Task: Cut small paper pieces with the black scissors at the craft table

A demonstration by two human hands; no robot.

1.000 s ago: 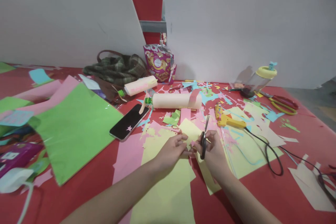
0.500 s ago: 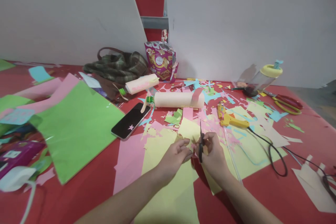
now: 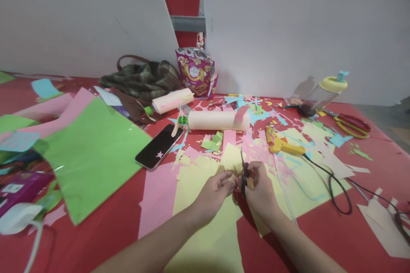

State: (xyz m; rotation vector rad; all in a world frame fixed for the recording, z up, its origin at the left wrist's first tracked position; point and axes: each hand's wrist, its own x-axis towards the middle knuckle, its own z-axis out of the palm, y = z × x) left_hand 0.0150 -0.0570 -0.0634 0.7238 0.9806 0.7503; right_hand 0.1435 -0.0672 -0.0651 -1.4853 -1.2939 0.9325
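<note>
My right hand (image 3: 260,187) is closed around the dark handles of a pair of scissors (image 3: 244,172), whose blades point up and away from me. Close beside it, my left hand (image 3: 216,192) is closed in a pinch at the scissors, holding a small piece of paper that its fingers mostly hide. Just beyond the fingertips is a pale yellow paper piece (image 3: 229,154). Beneath both hands lie a larger yellow sheet (image 3: 198,230) and a pink sheet (image 3: 155,204).
A paper-wrapped bottle (image 3: 213,120) lies beyond my hands, near a phone (image 3: 158,147). On the right are a yellow glue gun (image 3: 285,146) with a black cord, a clear jar (image 3: 325,96) and larger scissors (image 3: 354,124). Green sheets (image 3: 96,153) lie left; colourful scraps surround the middle.
The scissors have tilted, their tips swinging slightly to the left. Both hands stay almost in the same place, and the view has shifted a little.
</note>
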